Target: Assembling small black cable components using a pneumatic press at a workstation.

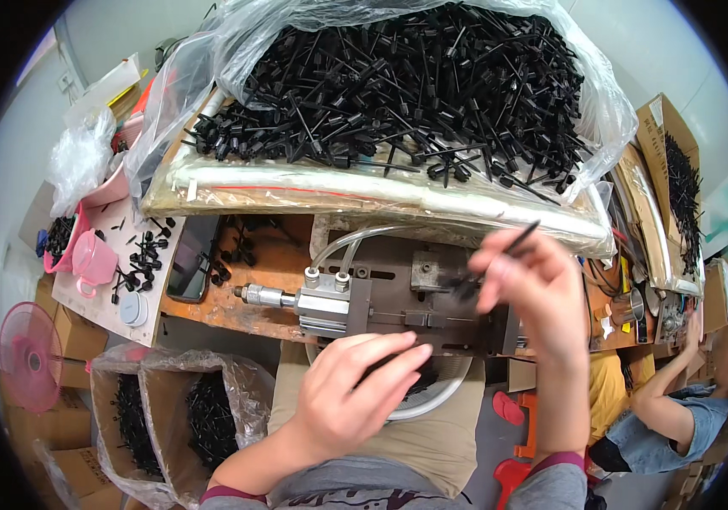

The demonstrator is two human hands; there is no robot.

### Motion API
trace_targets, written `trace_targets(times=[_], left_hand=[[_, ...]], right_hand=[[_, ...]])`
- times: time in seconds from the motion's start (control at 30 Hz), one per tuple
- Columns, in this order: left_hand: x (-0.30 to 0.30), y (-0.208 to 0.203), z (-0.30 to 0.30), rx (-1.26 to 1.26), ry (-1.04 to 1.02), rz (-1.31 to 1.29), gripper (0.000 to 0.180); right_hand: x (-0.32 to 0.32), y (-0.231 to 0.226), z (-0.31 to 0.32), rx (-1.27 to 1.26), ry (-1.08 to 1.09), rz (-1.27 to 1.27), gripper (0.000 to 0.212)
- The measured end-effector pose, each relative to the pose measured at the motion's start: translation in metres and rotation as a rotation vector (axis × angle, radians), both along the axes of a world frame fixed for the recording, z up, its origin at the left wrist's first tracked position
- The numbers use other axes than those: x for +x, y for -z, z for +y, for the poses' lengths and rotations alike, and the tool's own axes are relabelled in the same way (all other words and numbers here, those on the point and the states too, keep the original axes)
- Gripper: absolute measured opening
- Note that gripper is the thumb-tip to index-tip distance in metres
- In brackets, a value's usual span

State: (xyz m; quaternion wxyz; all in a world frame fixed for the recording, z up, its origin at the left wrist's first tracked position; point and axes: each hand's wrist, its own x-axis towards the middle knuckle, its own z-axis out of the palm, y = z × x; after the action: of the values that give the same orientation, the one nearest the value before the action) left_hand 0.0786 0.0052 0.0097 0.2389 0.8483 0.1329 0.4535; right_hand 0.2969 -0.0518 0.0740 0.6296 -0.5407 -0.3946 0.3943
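**Black stemmed part pinched above the metal fixture**

Head view: the right hand [538, 280] pinches a black stemmed part [523, 236] between thumb and fingers, above the right side of the metal fixture [325, 310]. The left hand [351, 387] curls near the fixture; whether it grips anything cannot be told. The step looks like handling one part at the fixture; the next move probably calls for careful aim of the stem. The plastic-lined box [296, 190] holds heaped black parts [415, 85]; the lower-left carton [162, 416] holds more.
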Motion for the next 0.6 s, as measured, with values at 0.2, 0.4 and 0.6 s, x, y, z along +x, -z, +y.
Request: trace_targets(times=[0.2,0.4,0.6], left_hand=[[0.004,0.014,-0.003,0.150,0.093,0.082,0.033],[0.007,0.026,-0.011,0.078,0.136,0.055,0.031],[0.004,0.028,-0.015,-0.003,0.160,0.067,0.031]], right_hand=[[-0.031,0.052,-0.031,-0.138,-0.091,0.312,0.021],[-0.039,0.072,-0.041,-0.108,-0.102,0.401,0.021],[-0.043,0.081,-0.047,-0.028,-0.040,0.265,0.025]])
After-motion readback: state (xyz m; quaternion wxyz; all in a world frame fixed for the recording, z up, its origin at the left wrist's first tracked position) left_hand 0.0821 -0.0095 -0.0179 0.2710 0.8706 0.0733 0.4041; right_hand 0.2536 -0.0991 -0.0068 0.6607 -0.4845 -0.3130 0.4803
